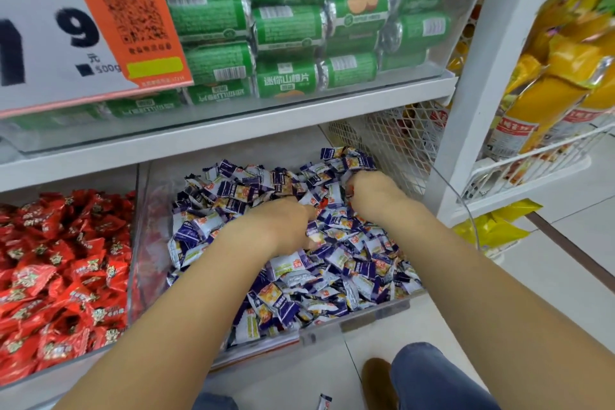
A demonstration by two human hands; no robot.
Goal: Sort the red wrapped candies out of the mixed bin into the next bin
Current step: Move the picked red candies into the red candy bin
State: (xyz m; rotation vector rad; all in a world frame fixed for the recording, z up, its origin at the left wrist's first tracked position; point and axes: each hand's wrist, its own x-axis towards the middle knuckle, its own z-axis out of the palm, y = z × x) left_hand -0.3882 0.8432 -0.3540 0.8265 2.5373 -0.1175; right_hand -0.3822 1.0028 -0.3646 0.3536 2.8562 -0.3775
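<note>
Both hands are digging into the mixed bin point(372, 311), a clear box heaped with purple-and-white candies point(336, 263), presumably because the strays are lying under the top layer. The left hand point(283, 221) is burrowing knuckles-up, its fingers curled down among the wrappers; whether it is gripping anything I cannot tell. The right hand point(372, 191) is curling its fingers over something red near the back. A red candy point(327, 202) is showing between the two hands. The red bin point(131, 243) is sitting just beside, on the left, within easy reach.
</note>
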